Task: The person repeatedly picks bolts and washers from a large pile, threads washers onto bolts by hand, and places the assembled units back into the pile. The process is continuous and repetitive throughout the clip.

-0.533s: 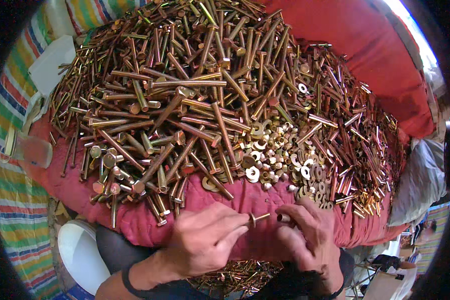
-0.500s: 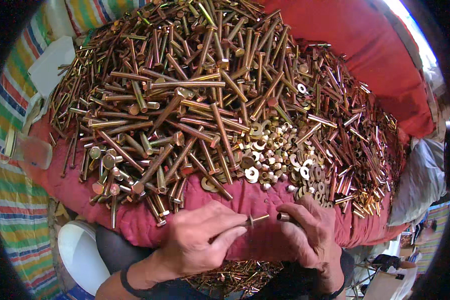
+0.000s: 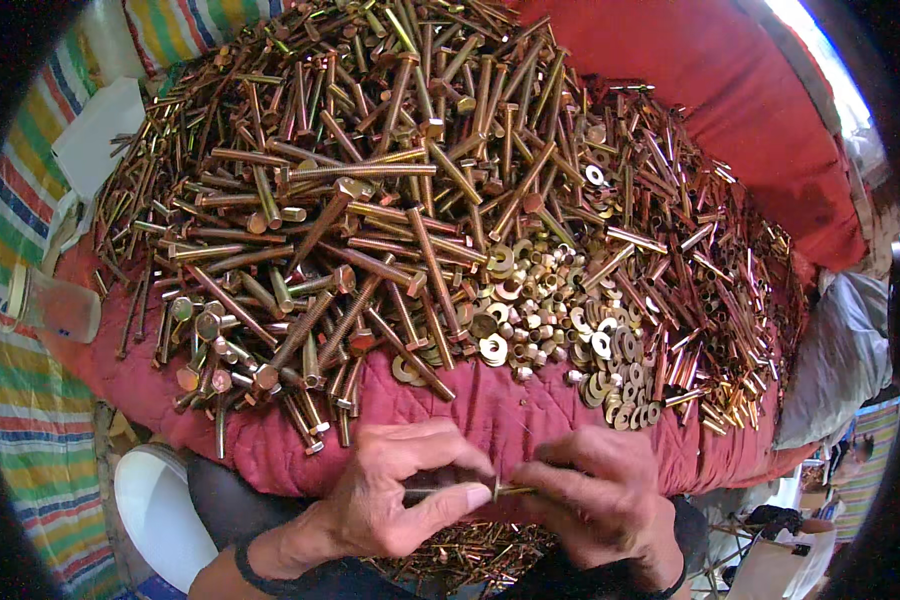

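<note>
My left hand (image 3: 410, 487) pinches a thin golden bolt (image 3: 516, 490) between thumb and fingers, pointing right. A flat washer (image 3: 496, 487) sits around its shaft beside my left thumb tip. At the bolt's right end is my right hand (image 3: 598, 488), slightly blurred, with fingers closed. The short metal sleeve it held a moment ago is hidden by those fingers. Just beyond my hands lie loose washers (image 3: 625, 385) and small nuts (image 3: 545, 318). A large heap of long hex bolts (image 3: 370, 220) rises behind them, with a pile of metal sleeves (image 3: 685, 370) to the right.
Red quilted cloth (image 3: 490, 405) lies under the heaps. More small metal parts (image 3: 470, 555) lie below my hands. A clear jar (image 3: 60, 308) and a white box (image 3: 98, 135) stand left, a white stool (image 3: 160, 510) at lower left. A grey plastic bag (image 3: 840, 350) hangs right.
My hands have come together and moved slightly down. The right hand has brought the sleeve to the bolt's end, and the sleeve has passed out of sight behind the fingers.
</note>
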Motion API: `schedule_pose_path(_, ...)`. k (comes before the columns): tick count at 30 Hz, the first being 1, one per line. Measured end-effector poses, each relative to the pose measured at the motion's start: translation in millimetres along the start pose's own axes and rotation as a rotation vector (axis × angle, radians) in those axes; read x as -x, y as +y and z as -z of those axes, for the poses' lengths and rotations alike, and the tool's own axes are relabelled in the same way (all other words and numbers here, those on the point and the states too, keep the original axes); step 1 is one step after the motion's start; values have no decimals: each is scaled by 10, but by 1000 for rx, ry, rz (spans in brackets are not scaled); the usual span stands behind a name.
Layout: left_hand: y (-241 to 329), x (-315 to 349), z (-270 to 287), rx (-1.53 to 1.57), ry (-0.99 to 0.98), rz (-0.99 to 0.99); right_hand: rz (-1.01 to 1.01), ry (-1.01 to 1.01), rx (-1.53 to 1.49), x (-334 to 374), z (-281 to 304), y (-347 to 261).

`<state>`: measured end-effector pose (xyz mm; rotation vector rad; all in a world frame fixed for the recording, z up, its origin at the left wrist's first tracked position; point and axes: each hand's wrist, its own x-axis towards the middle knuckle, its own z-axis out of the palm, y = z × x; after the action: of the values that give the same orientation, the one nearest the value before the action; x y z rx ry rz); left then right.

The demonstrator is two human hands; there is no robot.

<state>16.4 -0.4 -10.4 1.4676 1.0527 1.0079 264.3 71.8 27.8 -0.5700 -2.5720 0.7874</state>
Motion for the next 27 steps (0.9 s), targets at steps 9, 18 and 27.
schedule_pose_path(9,-49,-25,-21,740,-307,601,-12,223,16,-210,-115,-83)
schedule_pose_path(18,-77,-19,-110,221,12,-63,-209,167,321,-255,-298,384)
schedule_pose_path(27,-2,28,-75,249,229,110,-204,-12,637,-217,-300,380)
